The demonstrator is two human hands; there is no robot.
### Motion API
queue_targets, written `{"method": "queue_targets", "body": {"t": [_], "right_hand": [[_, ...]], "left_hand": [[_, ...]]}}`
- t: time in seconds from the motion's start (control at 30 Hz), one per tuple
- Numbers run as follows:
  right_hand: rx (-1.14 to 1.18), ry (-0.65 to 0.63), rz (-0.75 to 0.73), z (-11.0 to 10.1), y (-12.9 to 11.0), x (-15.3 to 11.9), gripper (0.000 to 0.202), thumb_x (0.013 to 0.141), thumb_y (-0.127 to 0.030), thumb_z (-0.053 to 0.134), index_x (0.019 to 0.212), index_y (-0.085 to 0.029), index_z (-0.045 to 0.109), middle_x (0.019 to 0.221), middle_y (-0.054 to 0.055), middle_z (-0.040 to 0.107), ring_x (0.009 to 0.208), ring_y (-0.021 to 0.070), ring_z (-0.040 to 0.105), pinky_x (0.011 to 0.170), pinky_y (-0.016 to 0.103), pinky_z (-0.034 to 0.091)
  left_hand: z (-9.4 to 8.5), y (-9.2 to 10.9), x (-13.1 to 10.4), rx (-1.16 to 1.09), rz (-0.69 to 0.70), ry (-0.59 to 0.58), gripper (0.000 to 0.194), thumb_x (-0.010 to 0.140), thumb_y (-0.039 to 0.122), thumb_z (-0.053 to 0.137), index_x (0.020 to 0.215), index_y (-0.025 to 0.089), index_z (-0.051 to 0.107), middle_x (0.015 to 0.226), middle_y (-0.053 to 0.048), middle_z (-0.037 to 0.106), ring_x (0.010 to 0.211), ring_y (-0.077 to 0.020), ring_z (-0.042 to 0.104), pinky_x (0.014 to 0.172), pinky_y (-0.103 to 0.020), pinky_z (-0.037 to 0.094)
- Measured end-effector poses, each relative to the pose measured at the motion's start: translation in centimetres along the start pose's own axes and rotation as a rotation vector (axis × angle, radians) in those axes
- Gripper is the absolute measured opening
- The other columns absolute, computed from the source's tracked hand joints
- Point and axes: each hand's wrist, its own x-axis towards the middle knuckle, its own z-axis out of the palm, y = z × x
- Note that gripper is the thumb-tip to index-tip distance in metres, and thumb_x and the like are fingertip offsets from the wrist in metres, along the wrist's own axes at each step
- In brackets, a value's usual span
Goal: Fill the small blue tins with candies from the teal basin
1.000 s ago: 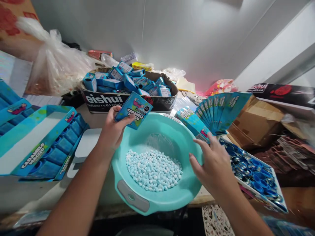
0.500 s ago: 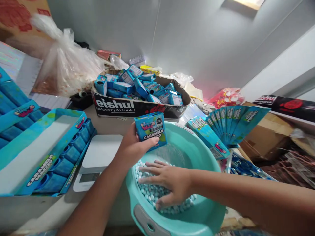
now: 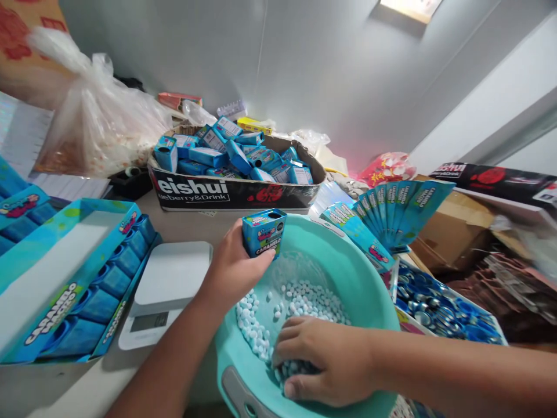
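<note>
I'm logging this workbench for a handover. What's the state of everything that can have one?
Left hand: closed around the small blue carton
Small blue carton: held, top hole uncovered
Right hand: curled down among the candies
Candies: loose, unevenly spread
Teal basin: open-topped, holding candies
Black box: open, heaped with blue cartons
Scale: display reading illegible
Plastic bag: top gathered together
Blue display box: open, holding packs

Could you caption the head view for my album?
Left hand holding a blue box, right hand among pale pellets in a turquoise basin.
</note>
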Motion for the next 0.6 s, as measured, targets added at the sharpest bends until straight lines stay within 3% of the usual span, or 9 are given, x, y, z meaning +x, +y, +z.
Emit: {"method": "queue_targets", "body": {"t": [0.13, 0.2, 0.27, 0.33, 0.4, 0.47, 0.6], "right_hand": [[-0.014, 0.032, 0.04, -0.1, -0.2, -0.3, 0.023, 0.089, -0.034, 0.068, 0.107, -0.024, 0.078, 0.094, 0.005, 0.078, 0.089, 0.0213, 0.071, 0.088, 0.034, 0.054], [-0.027, 0.108, 0.092, -0.7, 0.1, -0.5, 0.02, 0.091, -0.034, 0.065, 0.105, -0.025, 0.078, 0.096, 0.004, 0.078, 0.091, 0.0199, 0.071, 0.086, 0.032, 0.054], [-0.131, 0.255, 0.244, -1.6, 1.0, -0.7, 0.026, 0.093, -0.038, 0.061, 0.111, -0.026, 0.075, 0.11, 0.006, 0.075, 0.102, 0.0227, 0.068, 0.093, 0.036, 0.052], [-0.253, 0.353, 0.493, -2.6, 2.5, -0.8, 0.044, 0.092, -0.05, 0.059, 0.124, -0.022, 0.07, 0.127, 0.013, 0.068, 0.116, 0.0306, 0.062, 0.102, 0.045, 0.047], [-0.255, 0.313, 0.74, -3.2, 4.0, -0.7, 0.066, 0.089, -0.065, 0.054, 0.135, -0.017, 0.062, 0.133, 0.021, 0.061, 0.12, 0.0372, 0.059, 0.103, 0.051, 0.045], [-0.173, 0.242, 0.874, -3.4, 5.0, -0.3, 0.078, 0.086, -0.074, 0.049, 0.137, -0.015, 0.059, 0.13, 0.023, 0.06, 0.116, 0.0385, 0.061, 0.101, 0.051, 0.046], [0.081, 0.237, 0.897, -2.7, 4.3, 1.0, 0.061, 0.088, -0.067, 0.05, 0.117, -0.017, 0.069, 0.117, 0.017, 0.068, 0.108, 0.0348, 0.064, 0.094, 0.045, 0.047]], "left_hand": [[0.3, -0.5, -0.2, 0.044, 0.08, -0.025, 0.047, 0.071, 0.031, 0.082, 0.114, 0.023, 0.067, 0.104, -0.006, 0.072, 0.095, -0.0282, 0.069, 0.085, -0.039, 0.054], [0.4, -0.8, -0.2, 0.031, 0.099, -0.038, 0.046, 0.073, 0.031, 0.08, 0.116, 0.023, 0.066, 0.103, -0.006, 0.072, 0.094, -0.027, 0.068, 0.084, -0.037, 0.053], [0.5, -0.9, -0.3, 0.035, 0.098, -0.048, 0.045, 0.074, 0.031, 0.078, 0.117, 0.024, 0.065, 0.103, -0.004, 0.071, 0.093, -0.0253, 0.068, 0.083, -0.036, 0.053], [0.4, -0.7, -0.4, 0.058, 0.099, -0.054, 0.044, 0.075, 0.031, 0.077, 0.117, 0.024, 0.064, 0.104, -0.003, 0.071, 0.092, -0.0237, 0.068, 0.082, -0.035, 0.053], [0.4, -0.4, -0.6, 0.066, 0.125, -0.059, 0.043, 0.077, 0.03, 0.075, 0.117, 0.024, 0.063, 0.104, -0.003, 0.07, 0.092, -0.0228, 0.067, 0.082, -0.034, 0.052], [0.3, 0.0, -0.8, 0.069, 0.162, -0.076, 0.038, 0.078, 0.028, 0.073, 0.114, 0.022, 0.062, 0.104, -0.004, 0.068, 0.093, -0.0223, 0.066, 0.081, -0.033, 0.051], [0.1, 0.7, -1.2, 0.127, 0.145, -0.064, 0.024, 0.08, 0.025, 0.069, 0.102, 0.021, 0.061, 0.1, -0.004, 0.065, 0.091, -0.0216, 0.063, 0.078, -0.032, 0.048]]}}
